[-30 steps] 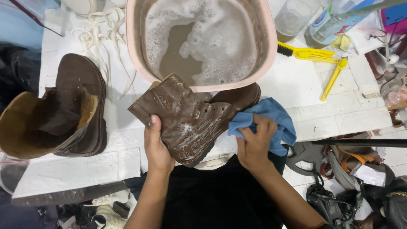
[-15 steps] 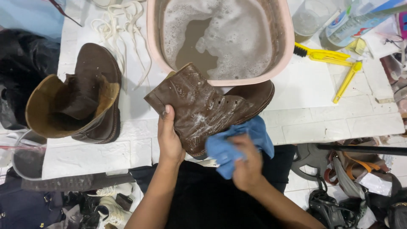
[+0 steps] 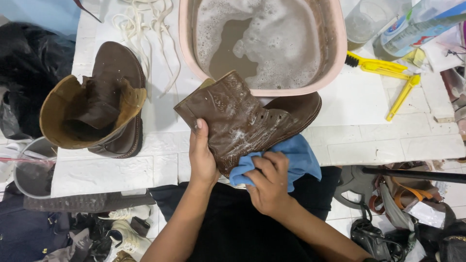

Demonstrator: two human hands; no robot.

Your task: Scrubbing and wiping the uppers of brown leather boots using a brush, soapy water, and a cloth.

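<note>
Gripping the wet brown leather lace-up boot (image 3: 242, 121) with your left hand (image 3: 203, 157), thumb on the upper, you hold it tilted over the near edge of the white painted brick-textured bench (image 3: 369, 140), toe resting by the pink plastic basin of foamy grey water (image 3: 264, 43). Your right hand (image 3: 269, 182) is closed on a blue cloth (image 3: 301, 155), pressed against the boot's side. Second brown boot (image 3: 104, 109) lies at the bench's left edge, white laces (image 3: 145, 29) behind it at the far edge. Yellow plastic brush (image 3: 374, 65) sits right of the basin, clear bottle (image 3: 412, 29) at the far right corner. Floor around: grey bucket (image 3: 31, 170) left, sneakers (image 3: 126, 228), black bags (image 3: 383, 237) right.
</note>
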